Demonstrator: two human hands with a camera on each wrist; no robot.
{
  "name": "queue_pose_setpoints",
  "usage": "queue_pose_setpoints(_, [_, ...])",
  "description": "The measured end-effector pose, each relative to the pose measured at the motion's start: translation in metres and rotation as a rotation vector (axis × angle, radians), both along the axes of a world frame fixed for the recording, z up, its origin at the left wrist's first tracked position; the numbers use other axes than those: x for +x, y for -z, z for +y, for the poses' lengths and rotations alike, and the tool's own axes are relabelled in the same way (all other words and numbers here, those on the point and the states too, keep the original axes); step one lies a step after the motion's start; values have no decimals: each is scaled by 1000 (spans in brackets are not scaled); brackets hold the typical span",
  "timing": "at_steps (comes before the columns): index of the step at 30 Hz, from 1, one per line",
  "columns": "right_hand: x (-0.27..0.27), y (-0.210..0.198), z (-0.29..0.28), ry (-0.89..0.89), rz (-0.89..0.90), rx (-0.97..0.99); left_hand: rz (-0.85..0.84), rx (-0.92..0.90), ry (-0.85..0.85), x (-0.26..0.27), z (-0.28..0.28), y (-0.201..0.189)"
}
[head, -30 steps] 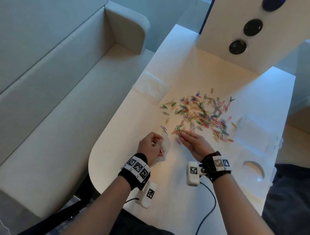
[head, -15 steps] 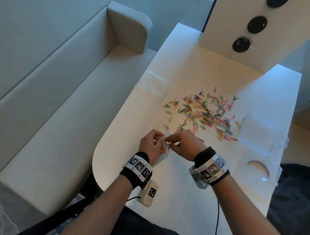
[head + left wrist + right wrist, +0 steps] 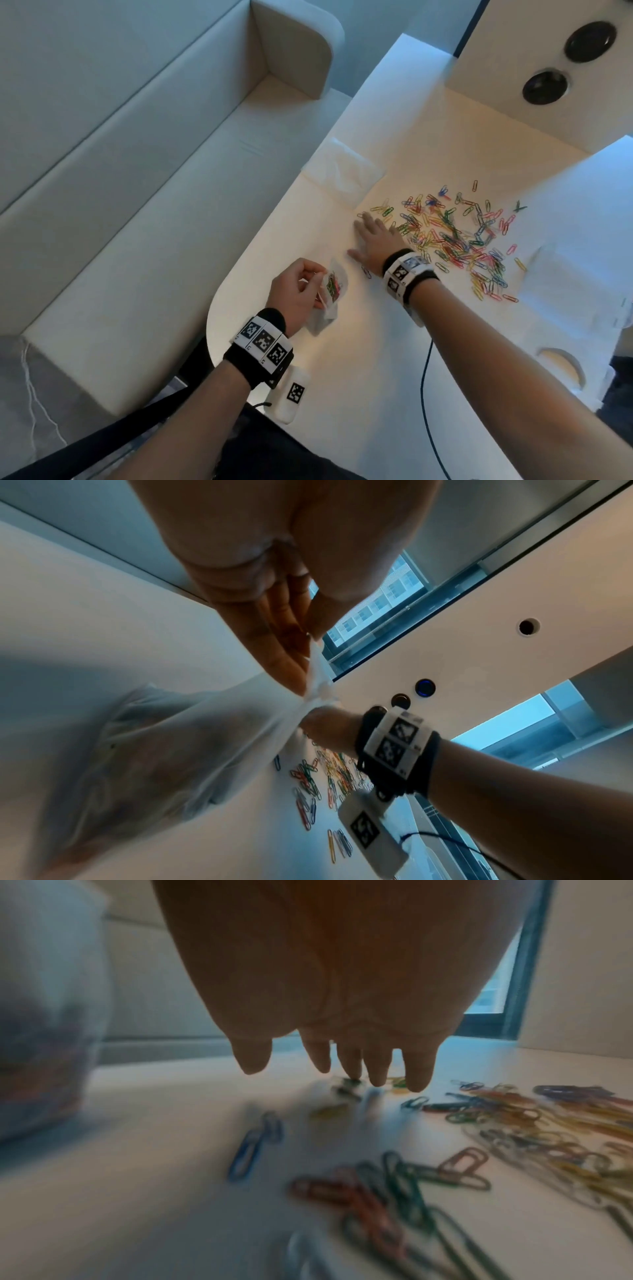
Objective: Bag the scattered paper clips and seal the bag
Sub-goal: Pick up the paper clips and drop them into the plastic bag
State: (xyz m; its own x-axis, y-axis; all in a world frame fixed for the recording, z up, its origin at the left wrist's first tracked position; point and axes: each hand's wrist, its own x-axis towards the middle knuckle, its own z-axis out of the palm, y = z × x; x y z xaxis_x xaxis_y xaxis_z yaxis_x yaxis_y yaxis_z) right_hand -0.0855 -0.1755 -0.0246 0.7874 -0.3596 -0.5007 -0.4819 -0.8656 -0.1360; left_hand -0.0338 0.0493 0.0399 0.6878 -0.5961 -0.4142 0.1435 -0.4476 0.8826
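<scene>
A spread of coloured paper clips covers the white table right of centre. My left hand pinches the rim of a small clear plastic bag that holds some coloured clips. In the left wrist view the thumb and fingers pinch the bag at its top edge. My right hand reaches out flat, fingers straight, over the left edge of the clip spread. In the right wrist view its fingertips point down at the clips, holding nothing.
More clear bags lie at the table's left edge, beyond the clips. White cardboard sheets lie at the right. A white panel with round black holes stands at the back. A cushioned bench runs along the left.
My right hand left the bag's mouth and reached forward to the left edge of the clip spread, opening flat. The left hand still holds the bag, which shows clips inside.
</scene>
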Motion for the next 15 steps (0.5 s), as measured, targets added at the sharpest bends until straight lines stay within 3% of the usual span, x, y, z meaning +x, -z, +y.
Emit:
queue_pose_setpoints(5, [-42,18,36,-180,8,-139,-2,0,-19,6,-1,4])
queue_pose_setpoints(11, [-108,18,41,-35,-15,-133,50,-16,-19,-7,-2,4])
queue_pose_setpoints(15, [-127,19,41,-56,-139,-163,104,-50,-22,-19,0,-1])
